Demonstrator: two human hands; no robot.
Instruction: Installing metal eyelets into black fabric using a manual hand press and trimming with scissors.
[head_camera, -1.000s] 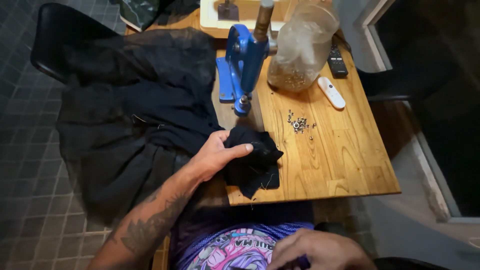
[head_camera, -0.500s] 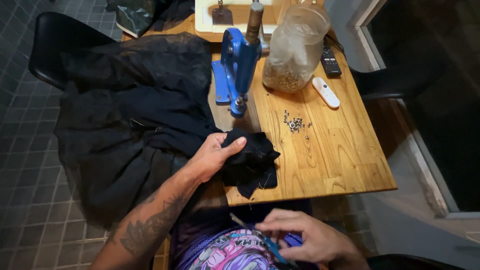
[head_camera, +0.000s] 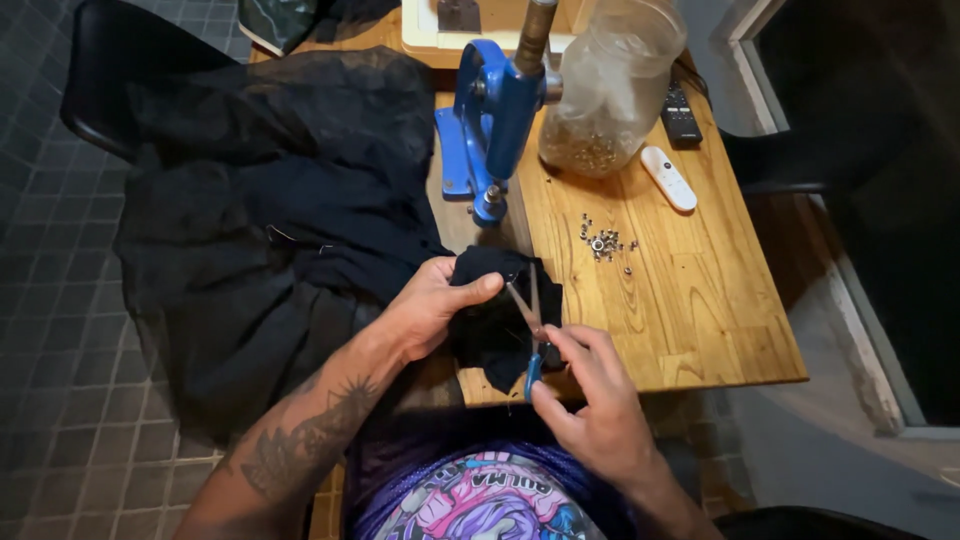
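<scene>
My left hand (head_camera: 432, 305) pinches a bunched fold of black fabric (head_camera: 495, 320) at the near edge of the wooden table (head_camera: 690, 320). My right hand (head_camera: 590, 400) holds blue-handled scissors (head_camera: 528, 325), blades parted and pointing up into that fold. The rest of the black garment (head_camera: 270, 230) spreads left across the table and hangs over its side.
A blue hand press (head_camera: 495, 120) stands at the table's middle back. Beside it is a clear jar (head_camera: 610, 90) with small metal pieces, a scatter of eyelets (head_camera: 603, 240), a white remote (head_camera: 668, 178) and a black remote (head_camera: 680, 112). A dark chair (head_camera: 110, 80) stands far left.
My right hand rose from my lap with the scissors and brought them onto the fabric fold. My left hand kept its grip on the cloth.
</scene>
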